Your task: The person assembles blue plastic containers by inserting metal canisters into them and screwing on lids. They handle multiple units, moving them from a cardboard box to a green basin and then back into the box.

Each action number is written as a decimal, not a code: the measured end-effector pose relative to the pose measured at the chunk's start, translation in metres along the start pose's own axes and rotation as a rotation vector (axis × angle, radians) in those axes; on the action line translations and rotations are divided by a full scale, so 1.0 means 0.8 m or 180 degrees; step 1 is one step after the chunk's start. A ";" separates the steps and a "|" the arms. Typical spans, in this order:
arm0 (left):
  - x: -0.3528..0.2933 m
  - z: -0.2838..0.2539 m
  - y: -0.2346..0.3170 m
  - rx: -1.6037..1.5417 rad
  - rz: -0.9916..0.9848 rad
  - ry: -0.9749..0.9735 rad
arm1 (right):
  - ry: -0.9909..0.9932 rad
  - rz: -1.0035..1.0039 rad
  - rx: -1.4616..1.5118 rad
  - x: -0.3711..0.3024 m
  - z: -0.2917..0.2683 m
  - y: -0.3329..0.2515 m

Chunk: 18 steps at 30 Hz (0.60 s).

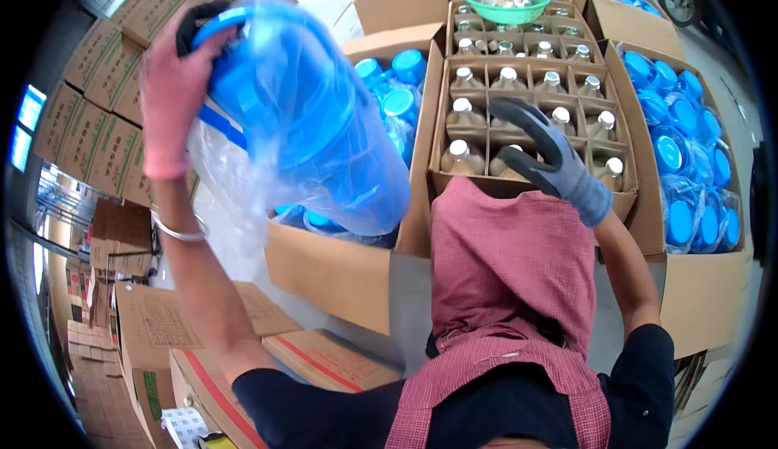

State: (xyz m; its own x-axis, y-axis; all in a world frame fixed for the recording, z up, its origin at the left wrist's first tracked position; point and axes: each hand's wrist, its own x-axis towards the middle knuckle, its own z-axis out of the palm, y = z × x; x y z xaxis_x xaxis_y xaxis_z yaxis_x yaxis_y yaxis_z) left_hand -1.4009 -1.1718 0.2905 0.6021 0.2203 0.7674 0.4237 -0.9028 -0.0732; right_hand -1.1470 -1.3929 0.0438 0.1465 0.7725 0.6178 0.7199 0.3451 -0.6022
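My left hand (174, 96), in a pink glove with dark fingertips, is raised at the left. Its fingers grip the rim end of a stack of blue plastic cups (275, 84) wrapped in a loose clear plastic bag (251, 181). The stack slants down over a carton of similar bagged blue cups (399, 102). My right hand (559, 161), in a grey and black glove, is open above the divided bottle carton (438, 137). Its curved fingers and thumb are apart, near the white caps of glass bottles (561, 118). One bottle is partly hidden behind the thumb.
A green basin (504, 13) of small white caps rests on the bottles farther back. On the right stands another carton of blue cups (669, 153). Stacked cartons (97, 68) line the left side, and closed cartons (186, 319) sit close at my lower left.
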 end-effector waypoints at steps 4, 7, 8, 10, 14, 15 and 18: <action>0.082 -0.002 0.077 -0.1249 -0.0042 -0.0935 | 0.0279 0.0082 0.1945 0.031 -0.036 -0.027; 0.072 0.049 0.087 -0.1257 0.0031 -0.0992 | 0.0208 0.0070 0.2057 0.038 -0.044 -0.056; 0.062 0.078 0.110 -0.0727 0.0167 -0.0975 | 0.0268 -0.0105 0.1679 0.025 -0.050 -0.047; 0.028 0.159 0.151 -0.1460 0.0475 -0.0476 | 0.0233 0.0430 0.2218 -0.029 -0.065 -0.019; -0.048 0.213 0.230 -0.2169 0.0529 -0.0970 | 0.0008 0.1248 0.1636 -0.143 -0.045 0.025; -0.069 0.212 0.246 -0.2299 0.0424 -0.1231 | 0.0054 0.1457 0.1868 -0.169 -0.040 0.021; -0.118 0.153 0.258 -0.2650 0.0329 -0.2056 | 0.0078 0.1837 0.1821 -0.256 -0.003 -0.023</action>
State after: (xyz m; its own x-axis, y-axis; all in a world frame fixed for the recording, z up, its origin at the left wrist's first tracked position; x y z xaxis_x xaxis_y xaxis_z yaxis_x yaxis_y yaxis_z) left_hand -1.2879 -1.3340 0.1249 0.9580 0.0616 0.2800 -0.1003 -0.8429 0.5287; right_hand -1.1884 -1.5587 -0.0708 0.4081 0.9025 0.1377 0.0690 0.1200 -0.9904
